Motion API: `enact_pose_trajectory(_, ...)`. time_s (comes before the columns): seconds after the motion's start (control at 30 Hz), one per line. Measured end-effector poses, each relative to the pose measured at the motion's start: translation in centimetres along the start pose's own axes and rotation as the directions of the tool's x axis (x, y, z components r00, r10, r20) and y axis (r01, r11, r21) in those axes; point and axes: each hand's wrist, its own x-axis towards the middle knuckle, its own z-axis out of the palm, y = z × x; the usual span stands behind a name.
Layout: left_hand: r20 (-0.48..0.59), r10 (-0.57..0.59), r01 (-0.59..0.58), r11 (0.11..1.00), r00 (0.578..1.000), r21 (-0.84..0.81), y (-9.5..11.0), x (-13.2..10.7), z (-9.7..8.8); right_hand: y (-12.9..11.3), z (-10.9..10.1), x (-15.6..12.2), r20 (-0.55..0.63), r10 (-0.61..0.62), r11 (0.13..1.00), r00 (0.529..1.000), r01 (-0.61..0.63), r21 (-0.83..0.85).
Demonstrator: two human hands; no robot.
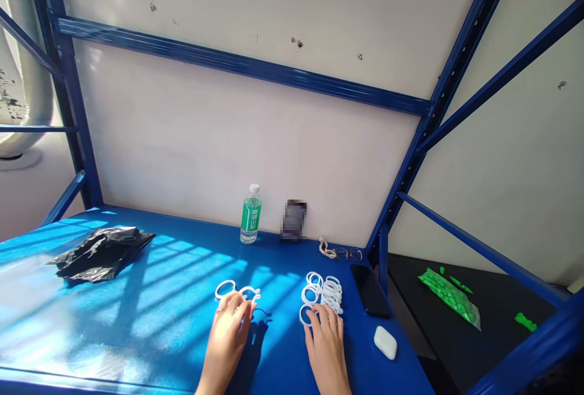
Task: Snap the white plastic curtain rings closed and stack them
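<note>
On the blue shelf top [159, 297] lie two groups of white plastic rings. My left hand [228, 331] rests with its fingers curled on the small left group of rings [237, 291], seemingly pinching one. My right hand [326, 340] lies flat, fingers stretched out, its fingertips touching the near edge of the larger pile of white rings [322, 291].
A green-labelled water bottle [250, 215] and a small dark object [293, 220] stand by the back wall. A black plastic bag [98, 252] lies at left. Glasses [342, 253], a dark phone [369, 290] and a white earbud case [385, 342] sit at right. Green parts [449, 294] lie on the neighbouring black shelf.
</note>
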Motion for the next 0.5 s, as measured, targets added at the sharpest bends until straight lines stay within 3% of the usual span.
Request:
enact_pose_trajectory(0.1,-0.016,-0.018,0.02,0.994,1.0,0.106,-1.7,0.1,-1.0,0.6,0.7,-0.3,-0.015,0.028,0.995,0.999,-0.026,0.093)
enact_pose_trajectory(0.27,0.001,-0.134,0.131,0.977,0.991,0.168,-2.3,-0.1,-1.9,-0.4,-0.7,0.6,0.112,0.087,0.965,0.99,-0.112,0.239)
enact_pose_trajectory(0.4,-0.074,-0.162,0.166,0.985,0.984,0.054,-1.2,-0.1,-1.4,-2.1,-2.3,1.5,0.205,0.038,0.928,0.978,-0.111,0.356)
enact_pose_trajectory(0.5,-0.038,-0.219,0.212,0.967,0.975,-0.138,0.7,0.0,-0.4,-2.9,-3.0,1.7,0.183,-0.068,0.923,0.981,-0.008,0.384)
